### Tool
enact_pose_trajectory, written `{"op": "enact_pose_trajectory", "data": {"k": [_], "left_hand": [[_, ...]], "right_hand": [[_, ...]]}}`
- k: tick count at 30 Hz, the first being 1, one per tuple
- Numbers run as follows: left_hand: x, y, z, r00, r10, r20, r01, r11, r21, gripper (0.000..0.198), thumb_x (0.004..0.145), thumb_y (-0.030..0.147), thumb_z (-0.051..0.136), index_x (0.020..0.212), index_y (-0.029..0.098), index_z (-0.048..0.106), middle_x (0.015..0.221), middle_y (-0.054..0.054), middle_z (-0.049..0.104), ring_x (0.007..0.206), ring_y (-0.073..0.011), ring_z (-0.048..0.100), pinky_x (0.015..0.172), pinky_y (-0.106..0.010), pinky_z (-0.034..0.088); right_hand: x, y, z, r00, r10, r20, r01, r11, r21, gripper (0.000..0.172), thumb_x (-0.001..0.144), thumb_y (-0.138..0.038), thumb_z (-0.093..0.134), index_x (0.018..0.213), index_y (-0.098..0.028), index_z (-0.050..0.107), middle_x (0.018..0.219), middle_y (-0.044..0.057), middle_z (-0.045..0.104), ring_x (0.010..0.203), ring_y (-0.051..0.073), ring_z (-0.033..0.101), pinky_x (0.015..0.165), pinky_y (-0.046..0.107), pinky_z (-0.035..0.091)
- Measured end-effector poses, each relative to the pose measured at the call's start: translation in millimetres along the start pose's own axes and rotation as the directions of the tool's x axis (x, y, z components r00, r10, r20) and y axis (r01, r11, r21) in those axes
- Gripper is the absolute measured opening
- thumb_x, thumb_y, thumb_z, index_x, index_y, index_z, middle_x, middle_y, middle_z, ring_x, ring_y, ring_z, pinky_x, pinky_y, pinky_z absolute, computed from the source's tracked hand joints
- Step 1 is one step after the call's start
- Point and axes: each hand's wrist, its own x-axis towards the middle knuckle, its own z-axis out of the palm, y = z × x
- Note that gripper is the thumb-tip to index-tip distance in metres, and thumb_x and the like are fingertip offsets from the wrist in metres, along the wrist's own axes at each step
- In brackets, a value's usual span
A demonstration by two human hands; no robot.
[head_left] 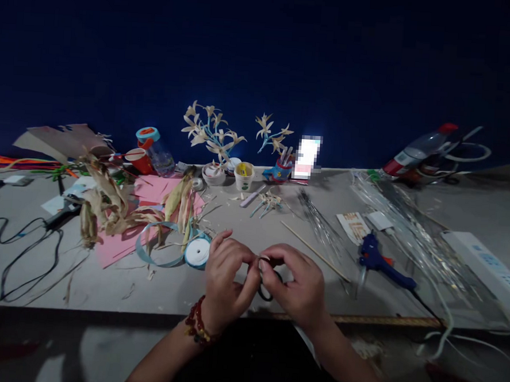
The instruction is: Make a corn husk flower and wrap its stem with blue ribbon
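Observation:
Near the table's front edge, my left hand (230,276) and my right hand (299,283) meet with fingertips pinched together. A small pale piece shows between them, too little of it visible to name. Beneath my right fingers lies a black looped handle (266,295), mostly covered, perhaps of scissors. Just left of my left hand are a white spool (198,251) and a loose loop of blue ribbon (158,264). Dried corn husks (111,205) lie farther left on pink paper sheets (115,249). Small pale husk flowers with blue stems (268,203) lie beyond my hands.
Pale flower branches (215,136) stand in cups along the back, near a lit phone (306,158). At right lie a blue glue gun (380,262), thin wires (322,218), a power strip (488,266) and a tilted bottle (419,152). Black cables (32,229) loop at left.

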Motion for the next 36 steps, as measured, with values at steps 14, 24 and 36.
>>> {"op": "enact_pose_trajectory", "data": {"k": [14,24,36], "left_hand": [[-10.8,-22.0,-3.1,0.988,0.135,-0.075,-0.131,0.99,0.047,0.026,0.087,0.006,0.059,0.103,0.027,0.067,0.087,0.0,0.076,0.08,-0.018,0.068,0.108,-0.055,0.038],[-19.3,-31.9,-3.9,0.953,-0.255,0.163,0.302,0.83,-0.469,0.024,0.096,0.027,0.053,0.118,0.02,0.063,0.106,-0.01,0.07,0.095,-0.023,0.066,0.091,-0.042,0.051],[-10.8,-23.2,-9.9,0.707,-0.355,0.612,0.707,0.38,-0.596,0.019,0.083,0.033,0.073,0.076,0.017,0.065,0.076,-0.005,0.062,0.076,-0.0186,0.058,0.073,-0.031,0.046]], "right_hand": [[-7.0,15.1,-7.3,0.853,0.414,0.318,-0.522,0.684,0.509,0.019,0.092,-0.036,0.061,0.089,-0.018,0.066,0.071,0.001,0.067,0.06,0.015,0.065,0.055,0.025,0.05],[-7.2,6.9,-3.3,0.769,0.422,0.479,-0.638,0.481,0.601,0.026,0.081,-0.04,0.076,0.085,-0.018,0.063,0.07,0.0,0.067,0.057,0.011,0.064,0.057,0.023,0.051],[-8.9,13.7,-4.8,0.719,0.362,0.594,-0.692,0.456,0.56,0.026,0.08,-0.039,0.077,0.077,-0.017,0.064,0.068,-0.003,0.063,0.054,0.009,0.059,0.053,0.021,0.052]]}}
